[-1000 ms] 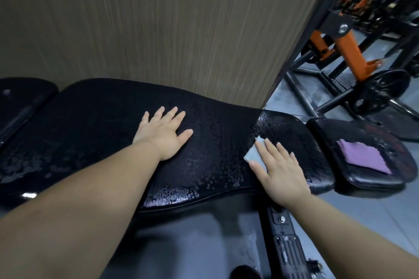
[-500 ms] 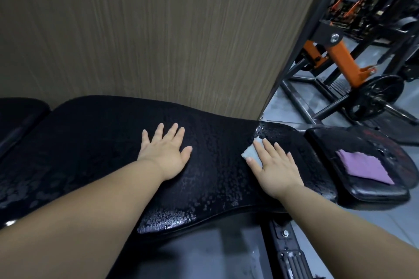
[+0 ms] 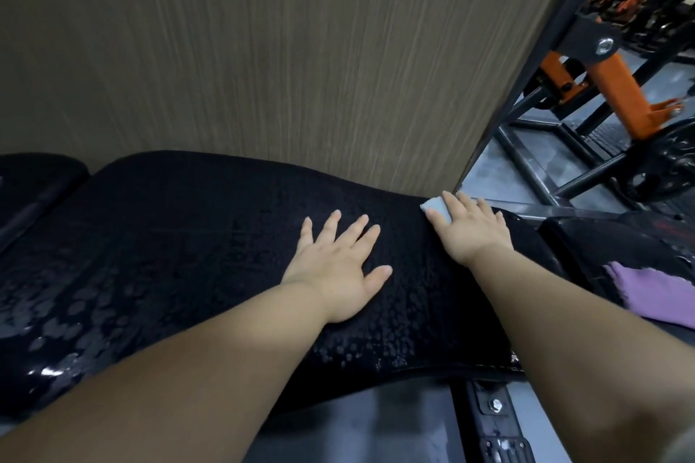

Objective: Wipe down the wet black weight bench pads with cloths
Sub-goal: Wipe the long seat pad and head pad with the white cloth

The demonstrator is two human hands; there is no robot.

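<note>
Head view: the right grip (image 3: 470, 233) lies flat, fingers straight, pressing a small pale blue cloth (image 3: 436, 207) against the far edge of the long bench pad (image 3: 169, 237), close to its right end; only one corner of the cloth shows beyond the fingertips; the left grip (image 3: 338, 267) rests palm down with its fingers spread and holds nothing, near the middle of the same pad and apart from the cloth; water beads cover the black pad, thickest along its near edge; just right of it a separate seat pad (image 3: 586, 248) carries a purple cloth (image 3: 654, 293); another black pad (image 3: 34, 177) sits at the left end; a wood-grain wall panel (image 3: 263, 49) rises behind; an orange and black machine (image 3: 616, 90) stands at far right.
</note>
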